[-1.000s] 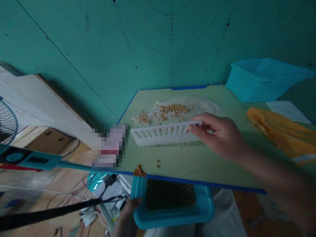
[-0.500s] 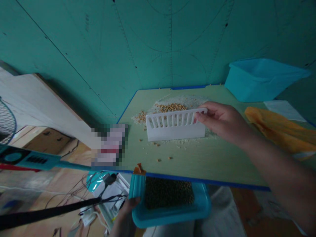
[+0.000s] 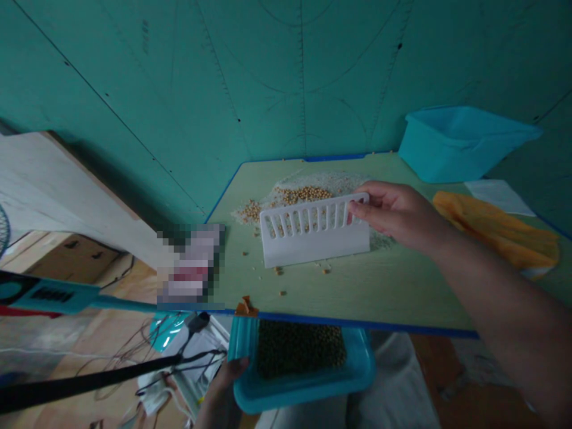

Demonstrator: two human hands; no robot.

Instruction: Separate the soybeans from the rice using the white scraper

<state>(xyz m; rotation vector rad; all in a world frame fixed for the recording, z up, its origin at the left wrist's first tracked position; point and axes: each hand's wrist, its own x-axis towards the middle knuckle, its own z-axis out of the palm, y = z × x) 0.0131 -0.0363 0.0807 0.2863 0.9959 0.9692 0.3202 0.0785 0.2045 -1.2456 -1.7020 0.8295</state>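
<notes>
At tbl near edge: blue tub, L hand gripping L rim, fingers hidden. White slotted plate on tbl, R end pinched in R hand. Vs 1s ago: plate further R, more face showing. Far R: blue bin, then orange cloth. Plate partly blocks beans + white grain.

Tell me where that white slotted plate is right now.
In the head view, the white slotted plate is near the middle, on the near side of the tan grain pile on the table, its right end in the person's right hand.
</notes>
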